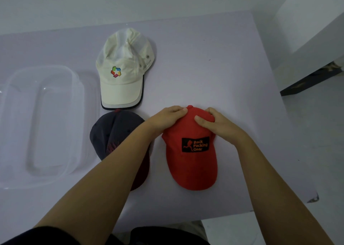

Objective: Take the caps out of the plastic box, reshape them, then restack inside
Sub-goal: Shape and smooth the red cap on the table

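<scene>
A red cap [191, 162] with a black "Back Packing Gear" patch lies on the table, brim toward me. My left hand [167, 117] grips the left side of its crown. My right hand [214, 122] pinches the crown's top right, fingers curled into the fabric. Left of it lies a dark navy cap [111, 131], partly hidden under my left forearm. A cream cap [122, 73] with a coloured logo sits behind it, with another brim showing under its own. The clear plastic box [44, 172] stands at the left with nothing inside.
The pale table [232, 77] has its right edge close to the red cap and its front edge near my body. A white wall runs behind. Floor and a dark object [307, 82] show at the right.
</scene>
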Available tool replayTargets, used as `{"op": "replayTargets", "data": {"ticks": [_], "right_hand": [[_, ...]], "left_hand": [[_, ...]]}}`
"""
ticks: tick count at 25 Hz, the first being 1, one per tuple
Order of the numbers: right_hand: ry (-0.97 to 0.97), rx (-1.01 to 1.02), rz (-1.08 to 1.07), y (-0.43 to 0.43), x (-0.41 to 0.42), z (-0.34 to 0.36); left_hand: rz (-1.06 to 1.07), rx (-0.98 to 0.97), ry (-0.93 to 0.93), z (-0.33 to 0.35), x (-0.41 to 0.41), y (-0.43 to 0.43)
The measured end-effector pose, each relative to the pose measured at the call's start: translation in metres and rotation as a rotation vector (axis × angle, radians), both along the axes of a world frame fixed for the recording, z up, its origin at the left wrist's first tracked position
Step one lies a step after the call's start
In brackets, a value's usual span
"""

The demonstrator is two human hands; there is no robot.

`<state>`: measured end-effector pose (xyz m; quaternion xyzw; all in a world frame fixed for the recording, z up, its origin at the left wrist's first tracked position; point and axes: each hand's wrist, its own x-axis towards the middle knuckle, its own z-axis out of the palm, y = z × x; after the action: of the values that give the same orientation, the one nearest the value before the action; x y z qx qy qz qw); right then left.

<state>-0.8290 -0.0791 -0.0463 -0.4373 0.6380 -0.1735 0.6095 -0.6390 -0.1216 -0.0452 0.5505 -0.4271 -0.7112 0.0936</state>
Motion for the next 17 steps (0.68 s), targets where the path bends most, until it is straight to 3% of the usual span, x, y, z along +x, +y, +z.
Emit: {"op": "replayTargets", "data": {"ticks": [5,7,10,14,17], "right_hand": [[-0.161,-0.007,0.012,-0.006,0.000,0.006],[-0.143,-0.020,0.012,-0.008,0.001,0.004],[-0.174,-0.037,-0.169,-0.007,-0.002,-0.003],[-0.186,-0.076,-0.370,-0.011,-0.007,-0.006],[-0.234,-0.072,-0.475,-0.013,-0.002,-0.003]], "left_hand": [[-0.022,-0.058,0.112,0.005,0.002,0.000],[0.005,-0.158,0.001,0.007,0.002,0.002],[0.122,-0.346,-0.266,-0.003,0.002,0.011],[0.301,-0.289,0.006,-0.017,0.005,0.038],[0.267,-0.411,-0.024,-0.016,-0.002,0.046]]}}
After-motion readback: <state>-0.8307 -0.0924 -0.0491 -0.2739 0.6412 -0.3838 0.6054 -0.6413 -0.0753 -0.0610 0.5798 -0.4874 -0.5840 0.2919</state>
